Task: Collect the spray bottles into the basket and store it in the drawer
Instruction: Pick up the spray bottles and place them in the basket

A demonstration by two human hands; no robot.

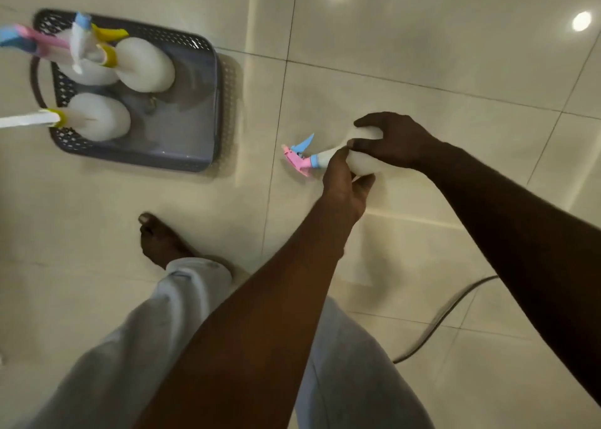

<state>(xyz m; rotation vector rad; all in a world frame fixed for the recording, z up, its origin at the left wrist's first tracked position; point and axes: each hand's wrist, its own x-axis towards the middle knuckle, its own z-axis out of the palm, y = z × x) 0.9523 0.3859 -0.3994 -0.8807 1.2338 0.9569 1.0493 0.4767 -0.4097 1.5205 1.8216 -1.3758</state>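
Both hands gripped one white spray bottle [361, 160] low over the tiled floor [422, 54].

Left hand [346, 184] wrapped the bottle's neck and near side, while the right hand [395, 142] clasped its round body from above; the pink-and-blue trigger head [300, 155] pointed toward the grey basket [208, 103]. That basket sat on the floor well apart to the left, with three white spray bottles [146, 65] standing in its left half. A bare foot [159, 243] rested on the floor near the basket's near edge.
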